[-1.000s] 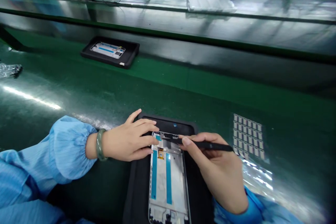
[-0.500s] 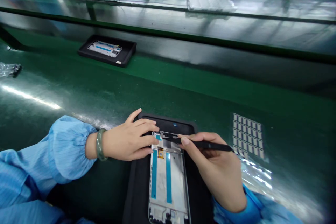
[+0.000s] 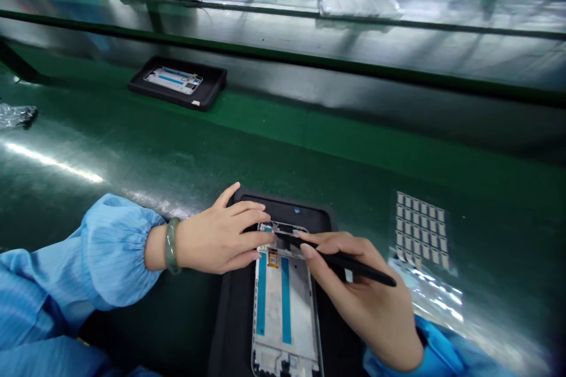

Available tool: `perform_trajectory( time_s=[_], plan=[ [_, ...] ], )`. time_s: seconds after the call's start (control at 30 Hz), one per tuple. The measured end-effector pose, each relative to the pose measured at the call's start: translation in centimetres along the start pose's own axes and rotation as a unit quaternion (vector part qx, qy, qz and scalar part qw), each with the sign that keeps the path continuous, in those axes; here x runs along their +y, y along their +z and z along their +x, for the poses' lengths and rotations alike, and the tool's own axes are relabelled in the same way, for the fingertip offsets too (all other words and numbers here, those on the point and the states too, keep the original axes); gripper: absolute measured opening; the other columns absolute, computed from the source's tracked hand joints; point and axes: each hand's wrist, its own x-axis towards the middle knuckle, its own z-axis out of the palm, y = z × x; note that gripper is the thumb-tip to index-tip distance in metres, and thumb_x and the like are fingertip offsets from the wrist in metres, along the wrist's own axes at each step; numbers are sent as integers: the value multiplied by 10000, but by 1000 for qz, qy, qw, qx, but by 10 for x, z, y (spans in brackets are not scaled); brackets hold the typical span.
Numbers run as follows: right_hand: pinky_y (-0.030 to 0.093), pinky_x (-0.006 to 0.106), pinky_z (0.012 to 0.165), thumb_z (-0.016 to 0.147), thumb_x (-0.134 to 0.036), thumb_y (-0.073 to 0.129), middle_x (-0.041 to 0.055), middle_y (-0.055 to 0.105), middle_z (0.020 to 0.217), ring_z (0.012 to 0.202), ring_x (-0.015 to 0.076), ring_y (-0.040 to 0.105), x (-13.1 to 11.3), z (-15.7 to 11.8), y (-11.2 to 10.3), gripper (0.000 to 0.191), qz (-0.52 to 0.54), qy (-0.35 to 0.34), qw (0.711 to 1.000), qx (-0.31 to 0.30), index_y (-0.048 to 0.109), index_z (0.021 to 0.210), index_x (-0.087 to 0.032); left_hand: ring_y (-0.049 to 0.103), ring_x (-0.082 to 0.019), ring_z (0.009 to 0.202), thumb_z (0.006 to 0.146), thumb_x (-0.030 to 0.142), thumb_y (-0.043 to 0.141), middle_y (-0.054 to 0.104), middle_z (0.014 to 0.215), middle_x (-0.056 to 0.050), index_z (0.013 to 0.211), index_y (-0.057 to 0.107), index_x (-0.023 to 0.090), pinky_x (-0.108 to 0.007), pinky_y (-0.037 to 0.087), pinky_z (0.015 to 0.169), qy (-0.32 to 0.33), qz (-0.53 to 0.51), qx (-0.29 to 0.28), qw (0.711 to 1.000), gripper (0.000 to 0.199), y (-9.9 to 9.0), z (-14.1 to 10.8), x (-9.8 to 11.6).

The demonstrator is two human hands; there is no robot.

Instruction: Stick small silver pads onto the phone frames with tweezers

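A white phone frame [image 3: 283, 318] with two blue strips lies in a black tray [image 3: 230, 330] at the near edge of the green belt. My left hand [image 3: 216, 238] rests on the tray with its fingertips pressed on the frame's top left corner. My right hand [image 3: 362, 300] grips black tweezers [image 3: 349, 265] like a pen, their tip touching the top edge of the frame beside my left fingertips. Both wrists wear blue sleeves, and a green bangle sits on the left one.
A clear sheet of several small grey pads [image 3: 418, 230] lies to the right of the tray. A second black tray with a frame [image 3: 177, 82] sits far left on the belt. Crumpled plastic [image 3: 15, 115] lies at the left edge. A raised shelf runs behind.
My right hand has dropped slightly toward me and the tweezers now tilt down to the right. The far tray has drifted left along the belt. My left hand has stayed in place.
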Motion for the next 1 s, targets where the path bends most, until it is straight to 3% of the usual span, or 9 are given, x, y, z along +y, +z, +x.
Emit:
perform_trajectory(
  time_s=[0.27, 0.37, 0.57, 0.7, 0.83, 1.0],
  plan=[
    [518, 325, 760, 825, -88, 612, 33, 655, 972, 907, 201, 636, 0, 1, -7, 224, -32, -124, 988, -81, 531, 943, -260, 432, -251, 1241, 937, 291, 416, 547, 1219, -93, 1168, 538, 184, -614, 132, 1097, 4, 4, 8, 1000, 283, 1, 0, 0],
    [528, 352, 754, 821, -111, 623, 30, 661, 940, 881, 214, 643, 2, 1, -7, 205, 5, -89, 995, -53, 546, 922, -272, 428, -251, 1244, 941, 292, 409, 548, 1219, -93, 1168, 539, 189, -615, 135, 1095, 2, 4, 6, 1000, 281, 1, 0, 0],
    [526, 415, 850, 824, -255, 662, 11, 664, 924, 899, 214, 647, 4, 17, -10, 162, 121, 96, 982, 105, 516, 889, -282, 428, -254, 1240, 960, 361, 377, 543, 1229, -101, 1216, 510, 195, -625, 138, 1089, 4, 8, 7, 1000, 333, 2, 1, 0],
    [566, 414, 772, 797, -341, 693, 18, 676, 897, 855, 227, 663, 9, 31, -8, 233, 149, 139, 977, 64, 508, 920, -270, 425, -254, 1239, 963, 388, 359, 538, 1227, -108, 1248, 487, 193, -628, 132, 1088, -1, 11, 2, 1000, 368, 4, 1, 0],
    [575, 349, 722, 799, -322, 694, 22, 685, 878, 863, 215, 665, 15, 35, -6, 202, 147, 103, 984, 0, 521, 875, -250, 416, -251, 1247, 961, 367, 364, 532, 1231, -106, 1241, 490, 190, -621, 123, 1094, -6, 8, 4, 1000, 354, 5, 1, 1],
    [574, 311, 675, 816, -300, 678, 24, 685, 876, 854, 201, 665, 15, 31, -7, 180, 142, 85, 986, -32, 512, 858, -244, 413, -249, 1250, 954, 349, 379, 532, 1227, -102, 1236, 488, 193, -616, 120, 1097, -10, 2, 4, 1000, 340, 5, 2, 1]
  ],
)
